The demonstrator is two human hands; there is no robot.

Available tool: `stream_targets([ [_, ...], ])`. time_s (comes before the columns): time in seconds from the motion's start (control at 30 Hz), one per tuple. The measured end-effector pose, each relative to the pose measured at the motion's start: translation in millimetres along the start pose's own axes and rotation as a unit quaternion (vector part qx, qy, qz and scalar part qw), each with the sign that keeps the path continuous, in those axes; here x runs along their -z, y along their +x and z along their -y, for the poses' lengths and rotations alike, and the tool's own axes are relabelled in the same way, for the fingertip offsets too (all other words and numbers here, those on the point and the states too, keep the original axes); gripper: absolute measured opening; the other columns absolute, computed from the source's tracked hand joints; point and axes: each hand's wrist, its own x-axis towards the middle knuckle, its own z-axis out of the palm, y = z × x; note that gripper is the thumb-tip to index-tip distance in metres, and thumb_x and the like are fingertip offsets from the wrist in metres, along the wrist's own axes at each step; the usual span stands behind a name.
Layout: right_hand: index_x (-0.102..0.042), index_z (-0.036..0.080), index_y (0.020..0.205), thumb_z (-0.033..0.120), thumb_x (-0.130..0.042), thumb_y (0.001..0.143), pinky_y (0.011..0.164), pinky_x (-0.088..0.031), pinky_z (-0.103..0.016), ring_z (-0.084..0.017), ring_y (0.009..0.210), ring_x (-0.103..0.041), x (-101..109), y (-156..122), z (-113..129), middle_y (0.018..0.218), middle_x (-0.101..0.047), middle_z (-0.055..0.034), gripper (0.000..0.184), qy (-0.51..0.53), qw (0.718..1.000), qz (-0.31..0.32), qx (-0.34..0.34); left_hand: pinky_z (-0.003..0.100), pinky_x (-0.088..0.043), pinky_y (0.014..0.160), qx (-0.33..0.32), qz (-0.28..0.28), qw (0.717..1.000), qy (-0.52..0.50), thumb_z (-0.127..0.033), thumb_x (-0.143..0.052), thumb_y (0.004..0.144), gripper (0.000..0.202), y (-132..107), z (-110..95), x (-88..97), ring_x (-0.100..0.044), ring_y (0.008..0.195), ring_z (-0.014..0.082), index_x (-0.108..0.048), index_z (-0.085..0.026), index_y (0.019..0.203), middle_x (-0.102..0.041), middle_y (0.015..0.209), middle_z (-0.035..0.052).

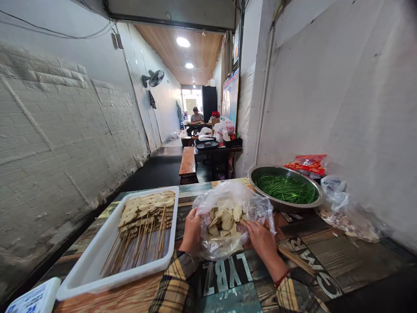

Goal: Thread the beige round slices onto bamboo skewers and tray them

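Observation:
A clear plastic bag full of pale round food slices lies on the table in front of me. My left hand is closed on the bag's left side. My right hand rests at the bag's right side, fingers pinched on a thin bamboo skewer whose tip points into the slices. To the left stands a white tray holding several finished skewers of the same slices.
A steel bowl of green stems stands at the back right, with a red packet and another plastic bag beside it. A white-and-blue box sits at bottom left. Benches, tables and a seated person lie beyond.

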Motion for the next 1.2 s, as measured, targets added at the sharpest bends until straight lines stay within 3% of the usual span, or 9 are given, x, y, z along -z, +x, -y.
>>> stream_targets([
  [0.1, -0.067, 0.025, 0.097, 0.025, -0.037, 0.099, 0.06, -0.051, -0.03, -0.021, 0.076, -0.069, -0.9, -0.6, -0.2, 0.087, -0.071, -0.0056, 0.03, -0.003, 1.0, -0.017, 0.011, 0.032, -0.054, 0.068, 0.074, 0.05, 0.984, -0.157, -0.025, -0.069, 0.06, 0.035, -7.3, -5.5, -18.5, -0.066, 0.071, 0.0182, -0.06, -0.017, 0.093, -0.071, 0.086, 0.0048],
  [0.2, -0.067, 0.023, 0.098, 0.025, -0.034, 0.1, 0.066, -0.053, -0.032, -0.023, 0.082, -0.069, -0.9, -0.6, -0.2, 0.088, -0.071, -0.0064, 0.033, -0.006, 1.0, -0.024, 0.014, 0.03, -0.054, 0.066, 0.089, 0.101, 0.973, -0.188, -0.024, -0.07, 0.059, 0.035, -12.7, -9.5, -31.7, -0.066, 0.071, 0.0177, -0.061, -0.017, 0.092, -0.072, 0.088, 0.0044],
  [0.33, -0.068, 0.022, 0.097, 0.025, -0.036, 0.1, 0.064, -0.053, -0.032, -0.023, 0.079, -0.069, -0.3, 0.8, -0.2, 0.089, -0.072, -0.0075, 0.033, -0.001, 1.0, -0.008, 0.004, 0.03, -0.053, 0.06, 0.081, 0.045, 0.988, -0.126, -0.028, -0.065, 0.064, 0.033, -8.8, -4.5, -21.6, -0.064, 0.064, 0.0173, -0.059, -0.017, 0.095, -0.071, 0.08, 0.0026],
  [0.5, -0.07, 0.021, 0.096, 0.024, -0.038, 0.099, 0.062, -0.05, -0.03, -0.022, 0.077, -0.068, 5.4, 2.1, 2.3, 0.088, -0.071, -0.0079, 0.032, 0.004, 1.0, 0.014, -0.018, 0.034, -0.053, 0.074, -0.041, -0.058, 0.993, 0.089, -0.03, -0.062, 0.071, 0.033, -2.0, 2.4, 6.4, -0.067, 0.083, 0.0232, -0.059, -0.015, 0.1, -0.07, 0.092, 0.0087],
  [0.6, -0.07, 0.022, 0.098, 0.025, -0.039, 0.099, 0.062, -0.048, -0.029, -0.021, 0.078, -0.067, 13.8, 1.9, 4.7, 0.089, -0.071, -0.0066, 0.032, 0.006, 0.999, 0.034, -0.031, 0.042, -0.049, 0.091, -0.135, -0.094, 0.952, 0.259, -0.023, -0.061, 0.073, 0.038, -10.8, -1.0, 7.4, -0.064, 0.101, 0.0272, -0.056, -0.015, 0.11, -0.066, 0.108, 0.0133],
  [0.73, -0.071, 0.022, 0.097, 0.026, -0.04, 0.099, 0.064, -0.047, -0.028, -0.02, 0.08, -0.066, 22.9, 2.0, 6.7, 0.091, -0.072, -0.0062, 0.031, 0.004, 0.999, 0.037, -0.035, 0.051, -0.04, 0.101, -0.304, -0.11, 0.85, 0.417, -0.022, -0.057, 0.08, 0.049, -36.4, -11.3, -7.5, -0.051, 0.119, 0.0316, -0.048, -0.015, 0.127, -0.056, 0.124, 0.0172],
  [0.9, -0.071, 0.021, 0.099, 0.025, -0.042, 0.099, 0.064, -0.047, -0.028, -0.02, 0.082, -0.067, 24.9, 1.7, 7.1, 0.09, -0.071, -0.006, 0.029, 0.007, 0.999, 0.024, -0.031, 0.046, -0.042, 0.101, -0.415, -0.011, 0.773, 0.479, -0.017, -0.048, 0.087, 0.036, -58.6, -16.8, -24.2, -0.05, 0.119, 0.0284, -0.054, -0.018, 0.122, -0.057, 0.124, 0.0144],
  [1.07, -0.072, 0.023, 0.099, 0.024, -0.045, 0.098, 0.062, -0.046, -0.027, -0.019, 0.078, -0.066, 25.2, 3.7, 8.3, 0.089, -0.071, -0.0052, 0.027, 0.017, 0.999, 0.021, -0.042, 0.047, -0.033, 0.11, -0.404, 0.105, 0.722, 0.551, -0.021, -0.052, 0.086, 0.04, -49.9, -5.8, -21.7, -0.04, 0.135, 0.0292, -0.055, -0.019, 0.126, -0.052, 0.139, 0.011],
  [1.2, -0.071, 0.023, 0.1, 0.025, -0.045, 0.098, 0.066, -0.047, -0.027, -0.019, 0.08, -0.066, 28.0, 4.9, 11.0, 0.091, -0.072, -0.0048, 0.026, 0.027, 0.999, 0.003, -0.024, 0.057, -0.025, 0.111, -0.281, 0.065, 0.721, 0.63, -0.043, -0.062, 0.081, 0.06, -32.7, 6.0, -8.5, -0.034, 0.137, 0.0379, -0.053, -0.011, 0.13, -0.042, 0.147, 0.0201],
])
